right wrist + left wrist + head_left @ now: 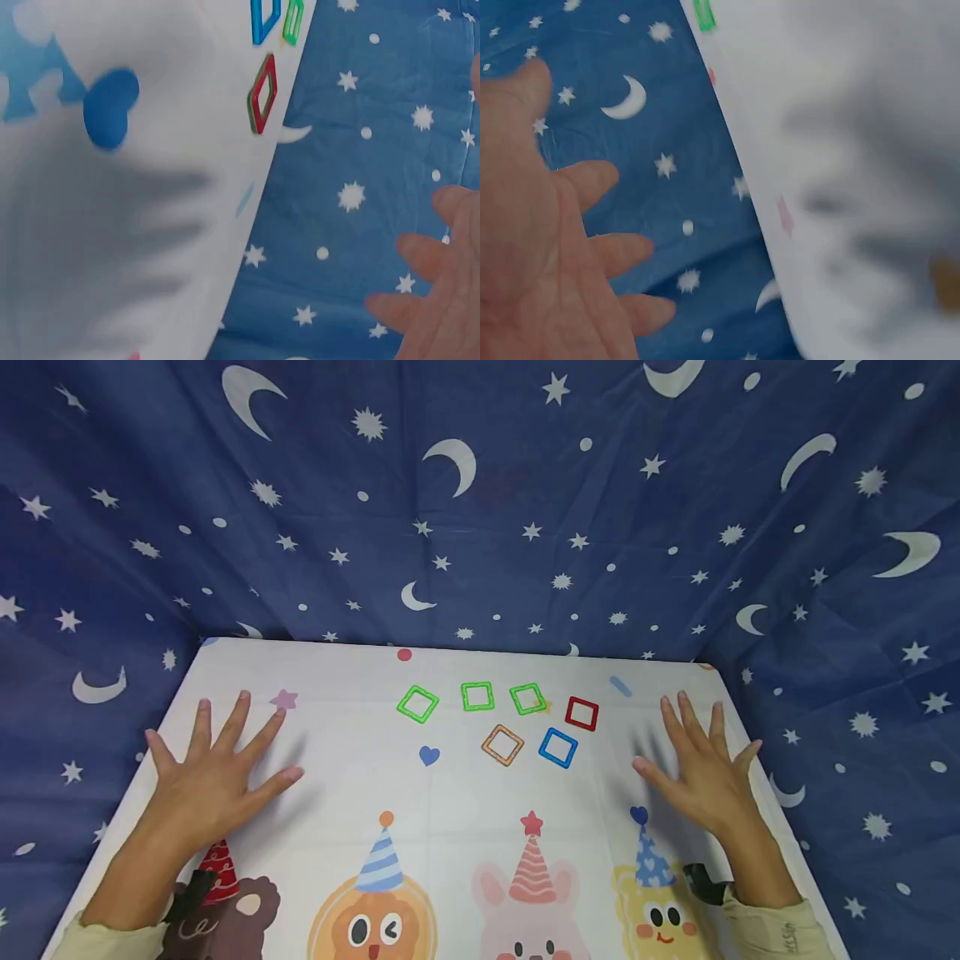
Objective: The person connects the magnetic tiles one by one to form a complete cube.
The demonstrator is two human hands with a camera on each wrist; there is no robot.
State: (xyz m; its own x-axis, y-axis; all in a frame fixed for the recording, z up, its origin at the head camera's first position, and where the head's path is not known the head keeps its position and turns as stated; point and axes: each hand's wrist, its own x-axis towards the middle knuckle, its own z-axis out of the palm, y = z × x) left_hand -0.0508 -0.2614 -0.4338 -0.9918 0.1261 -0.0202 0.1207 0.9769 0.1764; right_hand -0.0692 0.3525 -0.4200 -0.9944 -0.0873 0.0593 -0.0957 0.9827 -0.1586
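Several small square frames lie flat on the white table in the head view. Three are green: a left one (402, 707), a middle one (464, 697) and a right one (516, 699). A red square frame (567, 710) lies to their right, with a blue one (543, 746) and an orange-brown one (489, 742) nearer the front. My left hand (210, 785) is spread over the table's left side, fingers straight, holding nothing. Over the right side my right hand (705, 772) is likewise spread and holds nothing; the red frame (252, 112) is nearest it.
The white tabletop (360, 785) carries printed party animals, a heart and a star. A dark blue cloth (495, 502) with moons and stars rises behind the table and along both sides. Dark straps (705, 885) sit at the wrists.
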